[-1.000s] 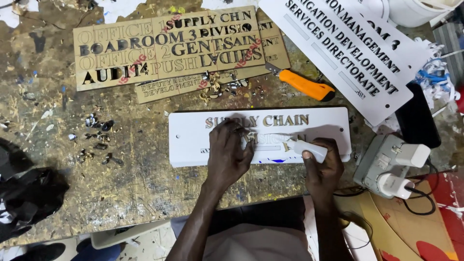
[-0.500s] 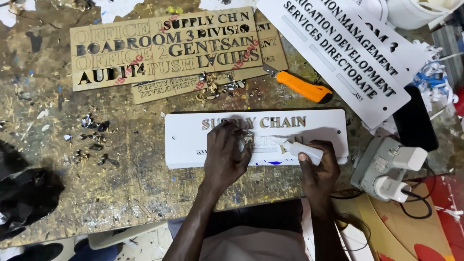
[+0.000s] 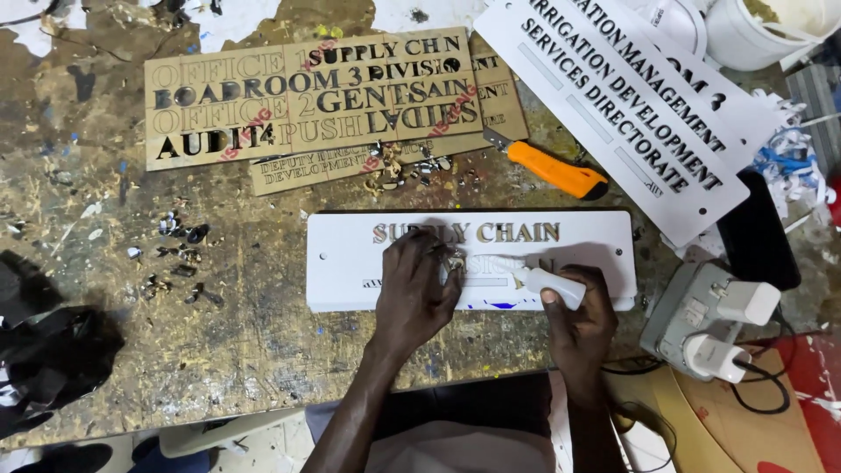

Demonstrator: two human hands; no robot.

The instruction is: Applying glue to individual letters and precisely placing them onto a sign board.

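White and oblong, the sign plate (image 3: 350, 263) lies flat on the worn wooden bench (image 3: 263, 350), where the left hand (image 3: 419, 293) pinches a small letter against its face and the right hand (image 3: 583, 320) grips a little glue bottle (image 3: 547, 284), nozzle touching the plate, just below an orange knife (image 3: 552, 169).

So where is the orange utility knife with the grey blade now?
In the head view, the orange utility knife lies on the worn wooden table, right of centre, above the white rectangular sign plate and beside the brown cut-out letter boards.
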